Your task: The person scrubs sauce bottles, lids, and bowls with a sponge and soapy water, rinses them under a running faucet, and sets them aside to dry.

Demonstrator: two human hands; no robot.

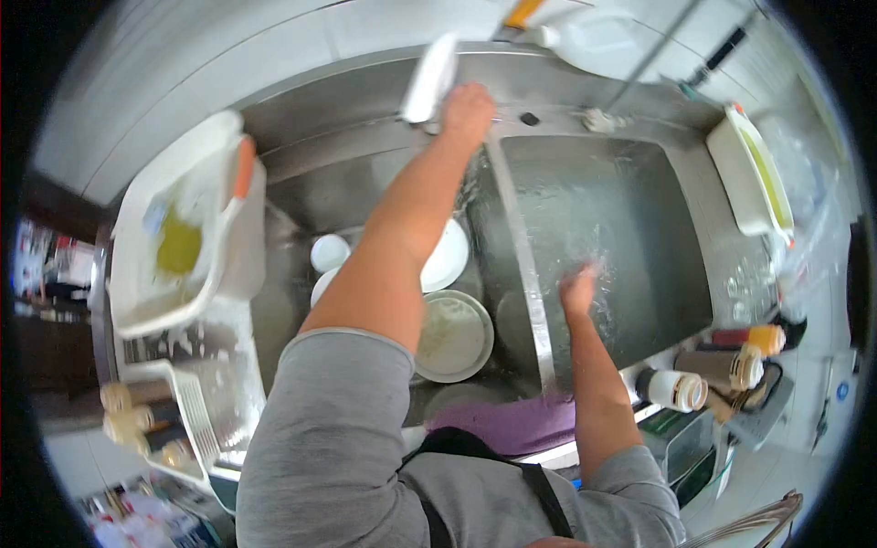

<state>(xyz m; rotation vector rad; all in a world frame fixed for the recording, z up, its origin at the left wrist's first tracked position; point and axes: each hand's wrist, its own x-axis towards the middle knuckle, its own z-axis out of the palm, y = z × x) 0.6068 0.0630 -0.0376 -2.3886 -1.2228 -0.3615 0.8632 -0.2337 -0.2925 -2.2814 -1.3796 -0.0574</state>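
Observation:
My left hand (468, 108) reaches far forward to the back ledge of the steel sink, its fingers curled closed. Against it stands a long white thing (430, 79), smeared by motion; I cannot tell what it is. My right hand (577, 289) is over the water-filled right basin (644, 205), blurred, with splashes around it. Under my left forearm, the left basin holds a round pan (453, 336) with cloudy liquid, a white plate (446, 257) and a small white bowl (330, 253). My forearm hides part of these dishes.
A white tub (131, 260) with a yellow-green thing in it stands on the left. Another white tub (731, 173) is at the right edge. Several capped bottles (673, 390) lie at the front right. A clear plastic jug (594, 41) lies behind the sink. Purple cloth (502, 425) hangs over the front edge.

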